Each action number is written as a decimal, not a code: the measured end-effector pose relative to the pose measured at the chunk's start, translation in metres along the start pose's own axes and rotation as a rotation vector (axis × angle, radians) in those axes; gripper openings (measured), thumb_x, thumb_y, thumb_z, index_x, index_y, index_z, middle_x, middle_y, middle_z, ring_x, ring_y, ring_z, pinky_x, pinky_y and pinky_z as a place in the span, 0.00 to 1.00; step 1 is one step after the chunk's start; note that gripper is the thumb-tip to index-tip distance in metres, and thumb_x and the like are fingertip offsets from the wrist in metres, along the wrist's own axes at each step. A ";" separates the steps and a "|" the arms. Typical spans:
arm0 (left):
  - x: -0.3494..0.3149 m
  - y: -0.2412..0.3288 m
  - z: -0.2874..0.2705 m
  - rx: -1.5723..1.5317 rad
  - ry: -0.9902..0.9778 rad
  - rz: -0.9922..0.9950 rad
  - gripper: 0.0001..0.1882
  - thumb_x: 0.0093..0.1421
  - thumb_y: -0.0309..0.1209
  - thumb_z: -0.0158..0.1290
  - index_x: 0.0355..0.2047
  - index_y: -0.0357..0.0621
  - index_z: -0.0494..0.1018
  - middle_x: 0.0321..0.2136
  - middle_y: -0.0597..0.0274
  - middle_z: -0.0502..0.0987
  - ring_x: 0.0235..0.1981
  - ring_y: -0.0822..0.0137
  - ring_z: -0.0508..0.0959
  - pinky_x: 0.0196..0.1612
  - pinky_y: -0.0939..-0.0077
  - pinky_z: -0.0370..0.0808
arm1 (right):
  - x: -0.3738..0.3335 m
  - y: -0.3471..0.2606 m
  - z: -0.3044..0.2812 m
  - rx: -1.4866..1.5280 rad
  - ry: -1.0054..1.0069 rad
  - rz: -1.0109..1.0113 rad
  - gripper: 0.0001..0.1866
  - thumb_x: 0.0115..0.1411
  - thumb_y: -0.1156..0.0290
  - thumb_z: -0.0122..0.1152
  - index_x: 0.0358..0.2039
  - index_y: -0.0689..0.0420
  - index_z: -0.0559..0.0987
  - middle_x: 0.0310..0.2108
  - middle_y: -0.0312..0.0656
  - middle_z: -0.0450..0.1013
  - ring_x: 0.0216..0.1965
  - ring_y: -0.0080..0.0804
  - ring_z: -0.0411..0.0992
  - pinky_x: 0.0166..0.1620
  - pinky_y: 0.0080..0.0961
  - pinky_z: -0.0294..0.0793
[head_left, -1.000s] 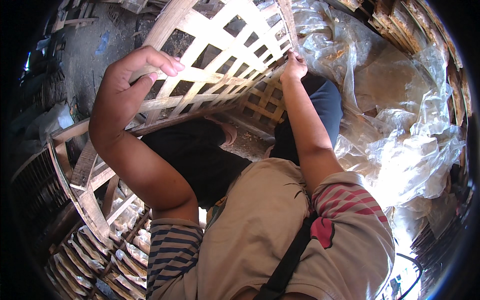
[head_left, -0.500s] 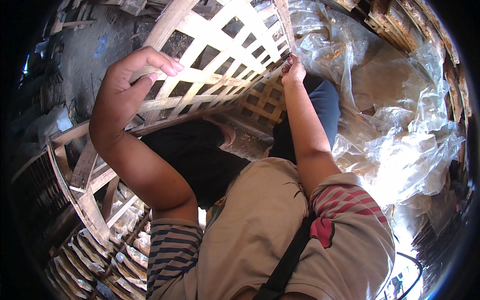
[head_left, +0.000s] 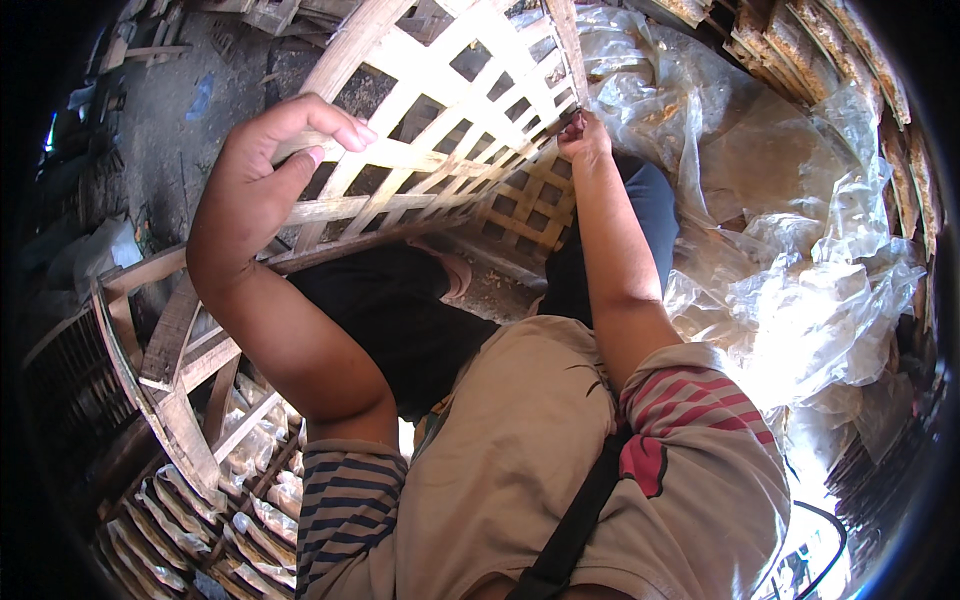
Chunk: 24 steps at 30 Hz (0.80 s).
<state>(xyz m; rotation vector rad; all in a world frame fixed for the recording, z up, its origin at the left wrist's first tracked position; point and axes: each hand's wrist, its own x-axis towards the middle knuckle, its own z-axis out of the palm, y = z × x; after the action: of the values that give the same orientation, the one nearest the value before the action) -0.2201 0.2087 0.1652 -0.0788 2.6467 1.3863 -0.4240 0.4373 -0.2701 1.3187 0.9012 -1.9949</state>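
A woven bamboo lattice panel (head_left: 400, 154) with a wooden frame stands tilted before me, its open squares showing the dark floor behind. My left hand (head_left: 285, 155) is closed around its left frame edge, thumb on the near side and fingers over the strips. At the panel's far right edge, my right hand (head_left: 585, 138) pinches the frame close to the corner; what lies between those fingertips is partly hidden. Lower down, a second, darker lattice piece (head_left: 535, 200) shows beside my right knee. Both forearms are bare below striped sleeves.
Crumpled clear plastic sheeting (head_left: 780, 190) spreads over the right side. Stacked wooden trays or slats (head_left: 800, 50) stand at the upper right. On the left is a wooden rack frame (head_left: 165, 380), with rows of plastic-wrapped flat pieces (head_left: 150, 535) below it.
My left hand and the left side of the panel have shifted slightly to the right. The right hand stays nearly in place, still at the far edge.
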 end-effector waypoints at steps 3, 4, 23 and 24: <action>0.000 -0.003 -0.001 -0.005 0.004 -0.001 0.17 0.54 0.09 0.40 0.37 0.34 0.75 0.40 0.53 0.81 0.50 0.64 0.80 0.61 0.69 0.69 | -0.002 0.006 0.002 0.063 -0.029 0.052 0.09 0.67 0.61 0.56 0.29 0.46 0.74 0.25 0.26 0.70 0.28 0.24 0.63 0.33 0.29 0.61; -0.001 -0.004 -0.001 -0.010 0.008 -0.008 0.17 0.54 0.09 0.40 0.37 0.34 0.75 0.40 0.53 0.81 0.50 0.64 0.80 0.61 0.69 0.69 | -0.007 0.009 0.004 0.060 -0.038 0.040 0.08 0.67 0.61 0.56 0.30 0.46 0.75 0.26 0.26 0.71 0.29 0.24 0.63 0.33 0.29 0.61; -0.001 -0.005 -0.001 -0.008 0.018 0.001 0.16 0.55 0.09 0.41 0.37 0.33 0.75 0.40 0.54 0.81 0.49 0.65 0.80 0.60 0.70 0.69 | -0.017 0.020 0.007 0.230 -0.081 0.071 0.06 0.69 0.60 0.60 0.40 0.46 0.79 0.31 0.22 0.74 0.31 0.22 0.70 0.42 0.34 0.74; -0.001 -0.005 -0.002 -0.004 0.022 -0.002 0.16 0.55 0.10 0.41 0.37 0.33 0.75 0.40 0.54 0.81 0.49 0.64 0.80 0.60 0.70 0.69 | -0.019 0.020 0.008 0.255 -0.099 0.092 0.06 0.69 0.59 0.59 0.40 0.45 0.79 0.32 0.21 0.74 0.31 0.22 0.69 0.44 0.34 0.75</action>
<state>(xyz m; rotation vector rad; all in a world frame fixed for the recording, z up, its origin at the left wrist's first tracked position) -0.2185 0.2048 0.1625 -0.0980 2.6614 1.3982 -0.4068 0.4209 -0.2549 1.3562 0.5441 -2.1346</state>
